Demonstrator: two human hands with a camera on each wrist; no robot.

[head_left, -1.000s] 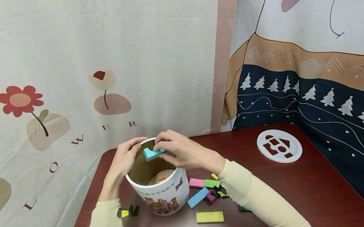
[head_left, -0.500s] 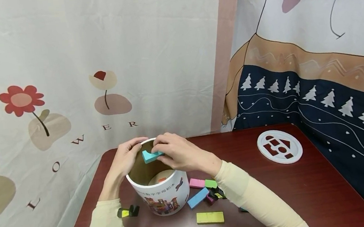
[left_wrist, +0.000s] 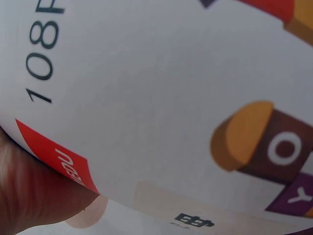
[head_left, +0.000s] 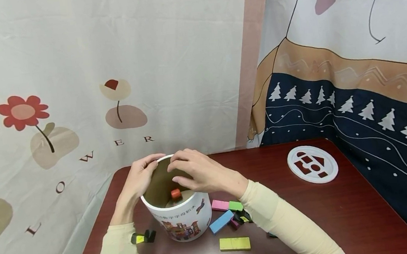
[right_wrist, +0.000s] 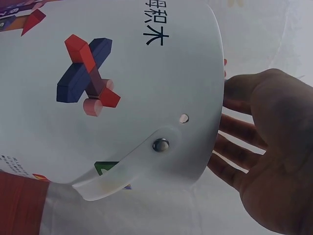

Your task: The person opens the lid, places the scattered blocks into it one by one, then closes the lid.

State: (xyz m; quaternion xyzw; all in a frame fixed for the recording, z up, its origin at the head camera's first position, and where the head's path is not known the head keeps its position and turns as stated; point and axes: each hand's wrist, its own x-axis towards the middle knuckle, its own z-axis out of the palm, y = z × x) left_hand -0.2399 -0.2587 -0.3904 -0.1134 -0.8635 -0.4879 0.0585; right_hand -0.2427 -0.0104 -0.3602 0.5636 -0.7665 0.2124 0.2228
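A white bucket (head_left: pixel 181 220) with printed building-block pictures stands on the table, its mouth tilted toward the head view. My left hand (head_left: pixel 140 179) grips its left rim, thumb over the edge. In the left wrist view, part of that hand (left_wrist: pixel 39 191) lies against the printed wall. Over the mouth at the right is my right hand (head_left: pixel 202 172), fingers loosely bent and apart, holding nothing. The right wrist view shows the right hand (right_wrist: pixel 274 147) at the rim, its fingertips hidden behind the bucket. Low inside the bucket a small red-orange block (head_left: pixel 176 194) shows.
Right of the bucket lie pink (head_left: pixel 220 205), green (head_left: pixel 236 206) and blue (head_left: pixel 221 222) blocks among darker pieces, with a yellow block (head_left: pixel 235 243) in front. A black-and-yellow piece (head_left: pixel 143 237) sits left. A white lid with shaped holes (head_left: pixel 314 177) lies far right.
The right hand has let go of the teal block, which is out of sight now. The red-orange block in the bucket shows larger and higher than before. My left hand stays on the rim.
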